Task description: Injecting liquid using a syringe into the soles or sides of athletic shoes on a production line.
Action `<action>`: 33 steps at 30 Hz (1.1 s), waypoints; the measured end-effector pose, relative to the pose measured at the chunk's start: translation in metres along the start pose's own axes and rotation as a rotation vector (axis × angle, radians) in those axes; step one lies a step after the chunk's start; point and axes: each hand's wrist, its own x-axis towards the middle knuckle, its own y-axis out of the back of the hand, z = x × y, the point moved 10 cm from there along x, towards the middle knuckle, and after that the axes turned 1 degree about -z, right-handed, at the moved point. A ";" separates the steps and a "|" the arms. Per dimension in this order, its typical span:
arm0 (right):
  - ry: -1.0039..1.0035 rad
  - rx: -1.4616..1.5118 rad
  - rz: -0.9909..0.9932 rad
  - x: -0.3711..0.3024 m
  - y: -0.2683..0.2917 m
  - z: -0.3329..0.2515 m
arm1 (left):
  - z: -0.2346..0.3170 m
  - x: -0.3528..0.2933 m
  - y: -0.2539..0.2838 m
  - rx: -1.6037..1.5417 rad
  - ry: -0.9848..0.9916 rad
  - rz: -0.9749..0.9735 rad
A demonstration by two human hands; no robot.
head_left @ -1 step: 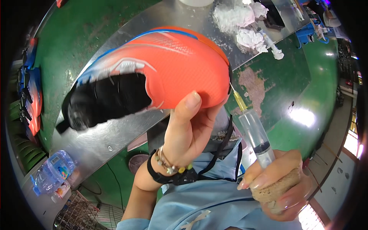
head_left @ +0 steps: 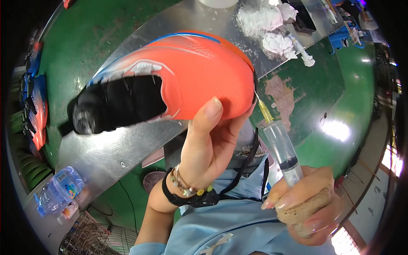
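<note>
An orange sports shoe with a blue and orange edge and a black collar is held up sideways, toe to the right. My left hand grips it by the toe, thumb on the upper and fingers around the far side, partly hidden. My right hand is closed around a clear syringe and a tan, rough, cork-like lump. From the syringe's yellow hub a thin needle reaches the shoe's edge near the toe. Whether its tip is inside the seam cannot be told.
Beneath the shoe is a metal table. Crumpled white tissues and another syringe lie at its far right. A plastic bottle stands at the left, above a wire basket. More shoes are racked at the far left.
The shoe's heel end has swung slightly upward. The syringe and my right hand have shifted a touch to the left, with the needle still at the shoe's edge.
</note>
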 end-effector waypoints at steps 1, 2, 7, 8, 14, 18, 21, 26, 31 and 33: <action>0.041 -0.012 -0.030 0.001 -0.003 0.000 | -0.001 -0.002 0.002 -0.105 0.064 0.047; 0.082 -0.023 -0.060 0.002 -0.007 0.001 | -0.002 -0.005 0.003 -0.208 0.126 0.094; 0.310 -0.120 -0.189 0.008 -0.020 -0.003 | 0.004 -0.010 -0.005 -0.183 0.181 0.204; 0.358 -0.139 -0.212 0.007 -0.023 -0.004 | 0.004 -0.011 -0.003 -0.180 0.192 0.240; 0.431 -0.221 -0.258 -0.001 -0.025 0.003 | 0.006 -0.014 -0.002 -0.157 0.184 0.245; 0.435 -0.254 -0.389 0.000 -0.032 0.003 | 0.012 -0.012 -0.005 -0.157 0.163 0.250; 0.461 -0.287 -0.364 -0.003 -0.028 0.008 | 0.010 -0.010 -0.013 -0.165 0.200 0.230; 0.546 -0.252 -0.297 -0.010 -0.020 -0.002 | 0.018 -0.010 -0.008 -0.216 0.179 0.223; 0.609 -0.383 -0.260 -0.001 -0.003 -0.016 | 0.063 0.004 0.060 0.081 0.085 0.331; 0.472 -0.481 -0.043 0.002 0.020 -0.006 | 0.117 0.026 0.089 -0.036 0.068 0.217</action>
